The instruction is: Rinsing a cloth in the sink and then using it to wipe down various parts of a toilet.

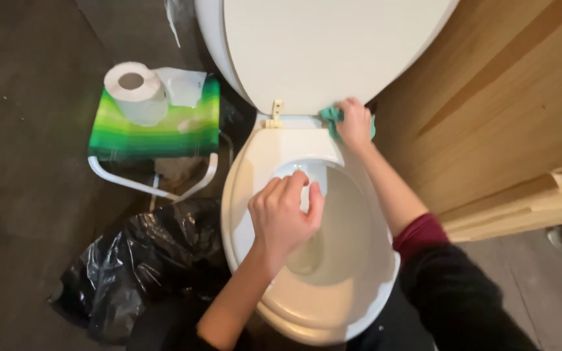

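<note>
A person leans over a white ceramic toilet [255,162], seen from above, with its white plastic lid [320,45] raised upright against the back. Left of the toilet stands a box-shaped green package with a yellow-to-dark-green gradient [157,127], resting on a white curved tubular frame [144,185]. On top of the package sit a white roll of toilet paper [136,92], upright with its core facing up, and just beside it a crumpled white tissue [183,84]. Below the package, on the dark grey floor [21,195], a crumpled black plastic rubbish bag [144,266] lies against the left side of the toilet. To the right of the toilet a light wooden panel wall [508,97] runs close alongside, leaving only a narrow gap there; the floor to the left of the package has more open room.

The right hand [354,123] is stretched to the back rim of the toilet, near the right hinge, fingers closed down on a small teal cleaning cloth [332,117] pressed where seat and lid meet. A dark sleeve with a maroon cuff [421,234] is pushed up the forearm. The left hand [284,218] hovers over the open bowl, fingers curled loosely around what seems a pale object, though what it grips cannot be told.
</note>
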